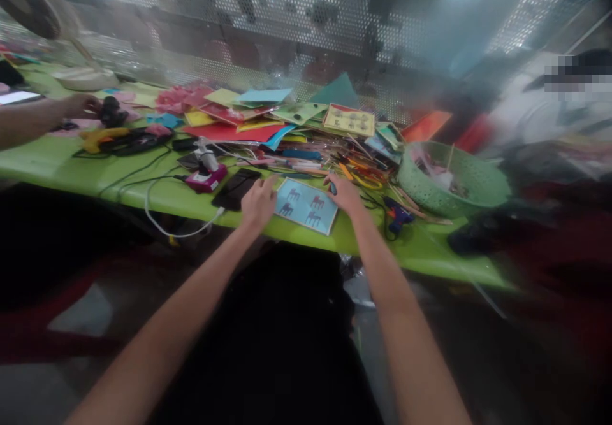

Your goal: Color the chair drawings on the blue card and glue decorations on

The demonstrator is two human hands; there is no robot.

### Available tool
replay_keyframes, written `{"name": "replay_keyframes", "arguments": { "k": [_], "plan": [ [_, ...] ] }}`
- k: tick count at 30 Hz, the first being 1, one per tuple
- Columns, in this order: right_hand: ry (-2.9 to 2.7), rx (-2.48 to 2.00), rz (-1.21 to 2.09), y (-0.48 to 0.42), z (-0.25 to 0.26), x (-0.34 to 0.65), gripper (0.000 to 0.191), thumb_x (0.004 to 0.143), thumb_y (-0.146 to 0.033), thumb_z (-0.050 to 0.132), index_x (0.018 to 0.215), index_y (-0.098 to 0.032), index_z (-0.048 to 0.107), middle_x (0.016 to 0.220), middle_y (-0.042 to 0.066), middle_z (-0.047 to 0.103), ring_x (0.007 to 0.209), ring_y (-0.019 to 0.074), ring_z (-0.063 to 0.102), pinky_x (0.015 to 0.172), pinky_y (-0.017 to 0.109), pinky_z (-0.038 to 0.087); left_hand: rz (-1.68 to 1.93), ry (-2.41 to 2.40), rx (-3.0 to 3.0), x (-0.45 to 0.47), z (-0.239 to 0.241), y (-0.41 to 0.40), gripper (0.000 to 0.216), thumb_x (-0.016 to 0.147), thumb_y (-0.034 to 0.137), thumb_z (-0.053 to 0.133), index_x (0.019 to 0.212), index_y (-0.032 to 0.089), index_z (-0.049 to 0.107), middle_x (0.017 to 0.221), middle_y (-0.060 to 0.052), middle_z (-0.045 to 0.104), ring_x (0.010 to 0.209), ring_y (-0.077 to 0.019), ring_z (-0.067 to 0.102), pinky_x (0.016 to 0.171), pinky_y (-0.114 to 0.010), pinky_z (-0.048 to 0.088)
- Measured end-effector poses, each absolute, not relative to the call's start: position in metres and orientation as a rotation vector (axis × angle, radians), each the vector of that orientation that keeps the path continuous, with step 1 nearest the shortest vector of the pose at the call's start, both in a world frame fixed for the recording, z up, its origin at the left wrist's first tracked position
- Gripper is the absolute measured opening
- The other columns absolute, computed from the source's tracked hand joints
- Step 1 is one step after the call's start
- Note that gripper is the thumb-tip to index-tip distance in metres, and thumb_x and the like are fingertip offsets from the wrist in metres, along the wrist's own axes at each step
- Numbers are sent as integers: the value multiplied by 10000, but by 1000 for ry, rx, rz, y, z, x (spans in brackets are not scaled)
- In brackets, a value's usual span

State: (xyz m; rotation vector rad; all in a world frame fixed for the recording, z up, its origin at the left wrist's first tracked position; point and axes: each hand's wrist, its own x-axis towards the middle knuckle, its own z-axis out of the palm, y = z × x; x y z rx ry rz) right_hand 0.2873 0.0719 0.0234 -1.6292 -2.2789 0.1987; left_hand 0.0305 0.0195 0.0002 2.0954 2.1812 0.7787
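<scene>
A light-blue card [300, 220] with several small dark and reddish chair-like figures on it lies near the table's front edge. My left hand [259, 203] is at its left edge, fingers bent and closed against the border. At the upper right corner is my right hand [345, 195], its fingers curled. A small bluish thing [333, 188] shows at those fingers, too small to name. Left of my left hand lies a dark phone [235, 189], with a white cable end near it. A blue glue gun [398, 216] rests to the right of my right hand.
Behind the card, coloured papers [253, 132], pens and sticks are heaped on the green table [157, 205]. A green basket [430, 189] stands right, a purple power adapter [205, 178] left. Another person's hand [79, 109] reaches in from the left, near a fan [86, 79]. Cables cross the table.
</scene>
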Motion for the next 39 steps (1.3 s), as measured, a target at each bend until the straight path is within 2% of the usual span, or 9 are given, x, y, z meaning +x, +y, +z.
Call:
{"name": "replay_keyframes", "arguments": {
  "k": [4,10,16,22,27,30,34,37,39],
  "plan": [
    [-2308,-1626,135,72,21,285,369,868,-69,557,1166,-250,680,1068,73,746,936,238,663,756,314,459,683,2149,2149,30,1,22,479,954,289,525,1428,266,586,1184,-118,705,1184,-303,624,972,-386,497],
    [-2312,-1625,96,70,22,283,420,861,-23,513,1168,-257,680,1063,80,753,929,248,665,737,318,452,616,2161,2173,32,5,24,472,962,197,443,1392,264,626,1171,-140,705,1121,-306,647,909,-393,504],
    [-2276,-1616,120,69,23,285,324,885,-130,612,1180,-253,669,1070,84,743,946,263,665,756,327,458,646,2178,2174,33,5,22,486,984,203,426,1438,258,591,1169,-145,707,1130,-306,651,918,-387,489],
    [-2225,-1542,247,75,17,286,277,865,-221,701,1137,-258,666,985,48,751,877,243,681,737,317,478,791,2157,2129,33,0,22,488,982,195,461,1447,268,591,1151,-142,701,1078,-298,678,900,-375,494],
    [-2133,-1432,350,75,17,287,247,836,-177,674,1070,-253,657,898,17,745,825,227,688,785,334,507,1023,2049,2046,29,-3,24,474,955,173,518,1408,260,627,1181,-133,681,1047,-287,686,906,-375,511],
    [-2036,-1322,391,74,20,289,225,828,-158,636,1037,-241,626,907,7,730,855,201,694,856,329,521,1248,1897,1913,24,-6,28,485,918,152,561,1386,251,639,1166,-103,669,1058,-242,673,958,-353,513],
    [-1852,-1125,445,70,26,291,164,843,-221,625,1001,-245,588,876,-12,698,823,173,682,867,319,526,1481,1442,1468,22,-9,32,499,859,270,680,1350,186,645,1044,-65,708,877,-172,672,869,-304,551],
    [-1703,-972,474,66,31,291,147,834,-242,648,969,-254,593,841,-27,680,794,162,669,827,304,522,1341,1269,1320,26,-7,31,483,865,471,683,1210,133,704,889,-66,752,734,-178,690,724,-304,580],
    [-1685,-944,427,61,35,291,126,846,-235,646,963,-256,604,848,-24,680,797,158,669,812,295,519,1211,1152,1226,28,-3,30,492,819,530,725,1094,121,739,864,-96,781,706,-207,719,685,-331,605]
  ]
}}
